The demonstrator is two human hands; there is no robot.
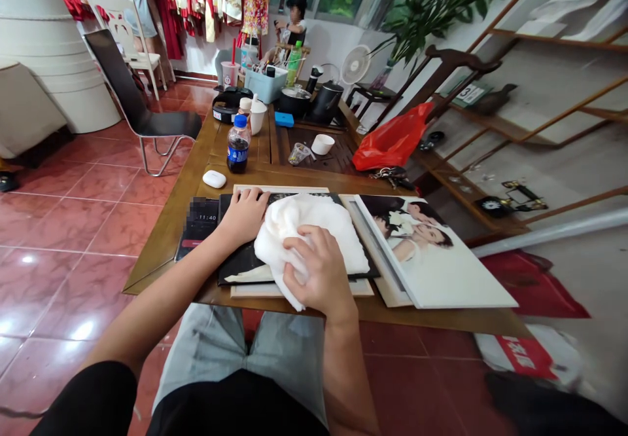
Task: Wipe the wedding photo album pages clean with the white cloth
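My right hand [320, 271] bunches a white cloth [301, 239] against a flat black board or album [240, 259] lying on the wooden table [167, 253]. My left hand [244, 215] rests flat on the board's upper left part, touching the cloth's edge with nothing in its grip. A large white-edged wedding photo panel [429, 256] lies to the right, leaning on a pale frame [370, 246]. A dark phone [197, 225] lies just left of my left hand, its screen partly blurred.
Beyond my hands stand a cola bottle [238, 145], a white earbud case [214, 179], a small white bowl [322, 144] and a black kettle [326, 102]. A red plastic bag [392, 138] lies at the table's far right. A seated person [292, 27] is farther back.
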